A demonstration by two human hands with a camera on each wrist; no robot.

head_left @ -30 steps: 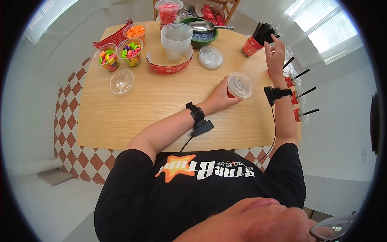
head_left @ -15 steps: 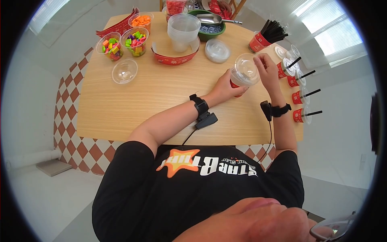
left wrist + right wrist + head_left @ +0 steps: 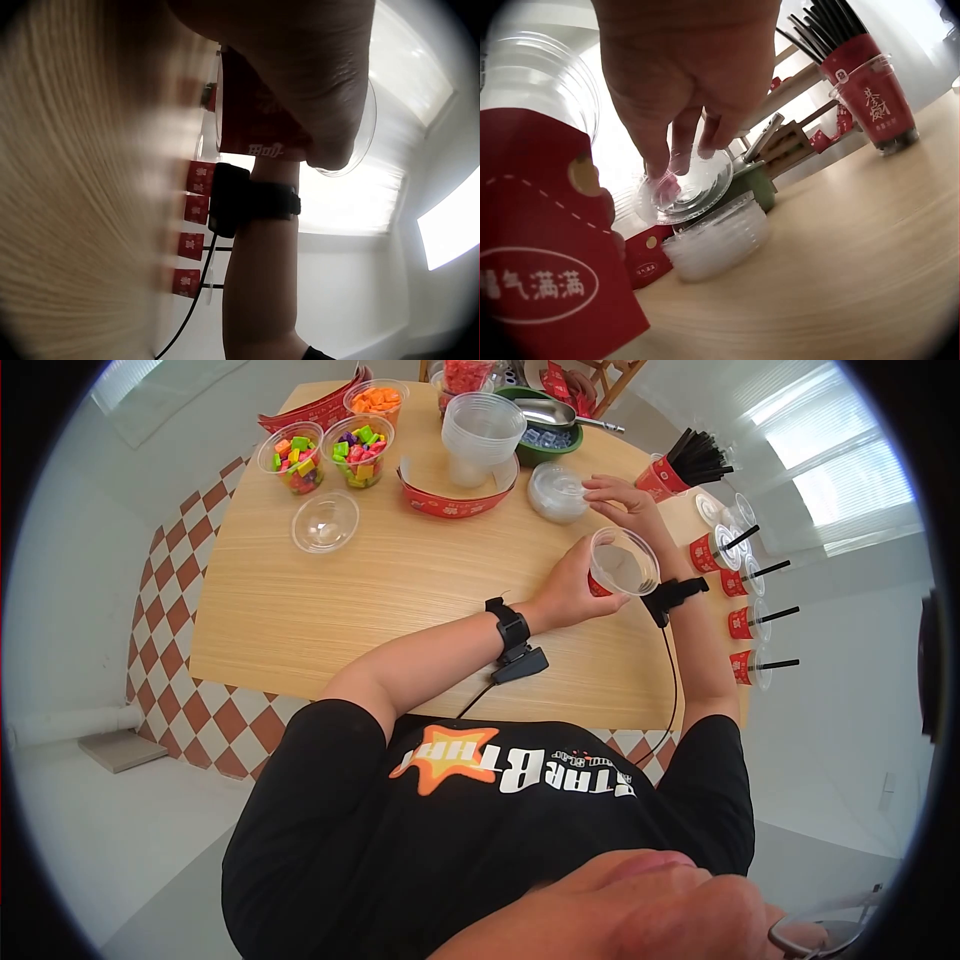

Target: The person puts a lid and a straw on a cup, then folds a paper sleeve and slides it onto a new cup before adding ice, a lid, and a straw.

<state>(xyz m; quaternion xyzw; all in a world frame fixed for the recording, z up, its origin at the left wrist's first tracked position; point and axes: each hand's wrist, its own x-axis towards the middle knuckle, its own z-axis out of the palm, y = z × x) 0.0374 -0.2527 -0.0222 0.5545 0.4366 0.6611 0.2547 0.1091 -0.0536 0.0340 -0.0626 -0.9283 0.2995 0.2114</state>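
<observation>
My left hand point(image 3: 567, 597) grips a clear plastic cup point(image 3: 624, 564) in a red paper sleeve, its open mouth tilted toward the head camera. The red sleeve point(image 3: 536, 247) fills the left side of the right wrist view. My right hand point(image 3: 632, 508) reaches past the cup to a stack of clear lids point(image 3: 553, 498). In the right wrist view, its fingertips pinch a clear plastic lid point(image 3: 697, 196), which is tilted just above the stack.
Along the right edge stand several red-sleeved cups point(image 3: 741, 622) with black straws. Behind are a straw holder point(image 3: 662, 478), a green ice bowl point(image 3: 545, 452) with a scoop, stacked clear cups point(image 3: 482, 430) and cups of colored pieces point(image 3: 360, 452). A domed lid point(image 3: 325, 522) lies at left.
The right hand came down to the cup, lifted the lid off it and carried it left and away to the lid stack. The left hand keeps holding the cup, now uncovered.
</observation>
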